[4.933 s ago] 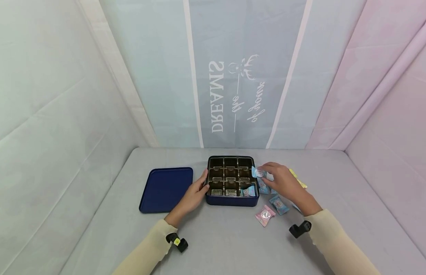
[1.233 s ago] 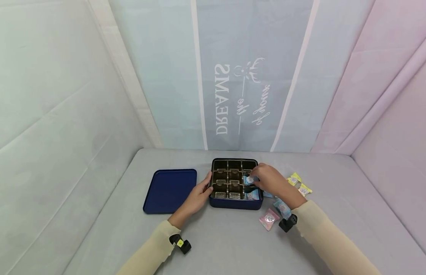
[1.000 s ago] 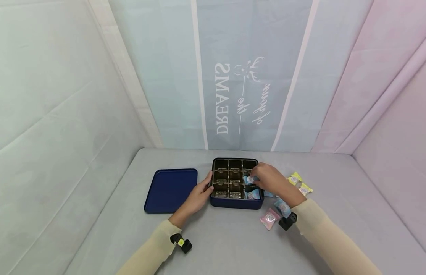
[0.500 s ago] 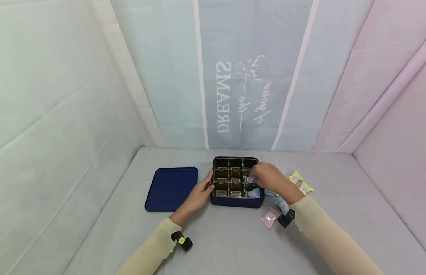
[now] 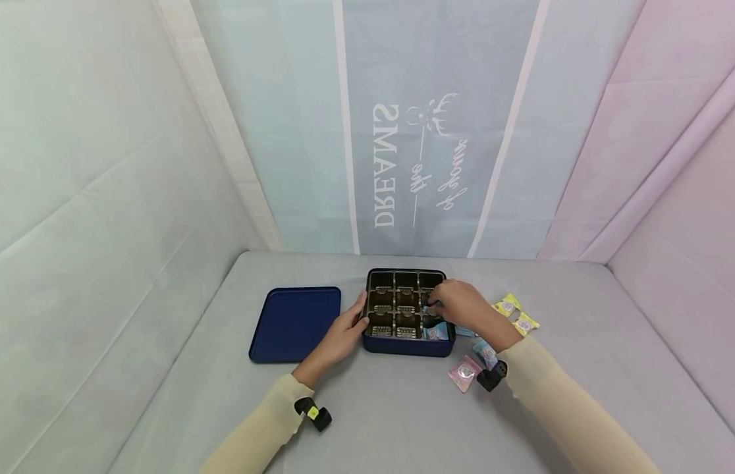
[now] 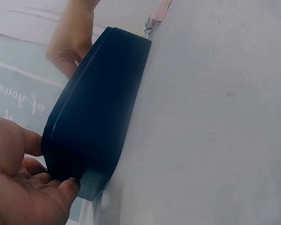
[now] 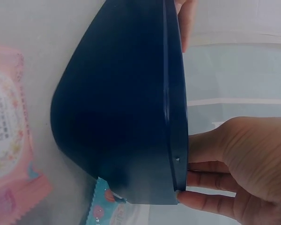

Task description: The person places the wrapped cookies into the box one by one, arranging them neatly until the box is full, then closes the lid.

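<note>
A dark blue tin (image 5: 408, 346) stands uncovered, its dark plastic insert divided into a grid of compartments. My left hand (image 5: 339, 336) grips the tin's left side, thumb near the rim and fingers against the wall, as the left wrist view shows. Over the right rim, my right hand (image 5: 465, 306) reaches down into the middle right compartment, fingers around a blue wrapped candy (image 5: 425, 309) that is mostly hidden by them. Another blue wrapped candy (image 5: 436, 331) lies in the front right compartment. From the right wrist view, the tin's wall hides the fingertips.
A flat blue lid (image 5: 296, 324) lies left of the tin. Right of the tin are two yellow candies (image 5: 525, 323) and a blue candy (image 5: 464, 332) close to its wall. A pink candy (image 5: 464, 373) lies in front, beside a blue one (image 5: 485, 354) partly under the right wrist.
My right hand has carried the blue candy from above the tin's right edge into the middle right compartment. Over the last second the candy has sunk lower there. My left hand keeps its place.
</note>
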The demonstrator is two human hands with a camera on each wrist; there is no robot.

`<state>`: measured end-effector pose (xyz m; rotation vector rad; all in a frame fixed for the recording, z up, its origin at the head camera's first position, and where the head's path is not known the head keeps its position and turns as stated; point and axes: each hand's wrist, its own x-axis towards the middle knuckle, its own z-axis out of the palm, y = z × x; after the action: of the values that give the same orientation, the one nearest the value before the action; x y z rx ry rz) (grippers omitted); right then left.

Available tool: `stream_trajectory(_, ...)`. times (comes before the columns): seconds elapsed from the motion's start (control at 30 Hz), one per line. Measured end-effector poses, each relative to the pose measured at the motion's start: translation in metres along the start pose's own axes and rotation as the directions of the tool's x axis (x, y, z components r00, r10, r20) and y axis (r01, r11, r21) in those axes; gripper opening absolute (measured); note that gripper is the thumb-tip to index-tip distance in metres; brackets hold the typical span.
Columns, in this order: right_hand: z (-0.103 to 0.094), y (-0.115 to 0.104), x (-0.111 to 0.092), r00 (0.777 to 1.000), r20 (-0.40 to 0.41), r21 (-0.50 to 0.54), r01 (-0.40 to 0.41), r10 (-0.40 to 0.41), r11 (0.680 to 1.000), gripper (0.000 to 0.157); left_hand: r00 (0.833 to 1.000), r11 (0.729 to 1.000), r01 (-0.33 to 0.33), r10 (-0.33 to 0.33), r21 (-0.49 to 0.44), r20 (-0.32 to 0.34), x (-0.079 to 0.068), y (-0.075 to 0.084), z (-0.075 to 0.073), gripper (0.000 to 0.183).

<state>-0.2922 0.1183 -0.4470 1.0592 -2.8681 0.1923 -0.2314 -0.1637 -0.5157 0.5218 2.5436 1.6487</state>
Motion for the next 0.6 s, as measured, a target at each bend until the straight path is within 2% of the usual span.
stream_trajectory(0.3,0.008,0.005,-0.006,0.995,-0.093,0.019,0.019,-0.017,1.000,0.013,1.000,1.000,-0.007,0.007,-0.004,-0.004,0.000,-0.001,0.001,0.063)
stream_trajectory(0.6,0.007,0.009,-0.014,0.986,-0.168,0.097,0.017,0.000,0.995,0.015,1.000,1.000,0.001,-0.001,-0.007,0.000,0.001,0.001,-0.001,0.063)
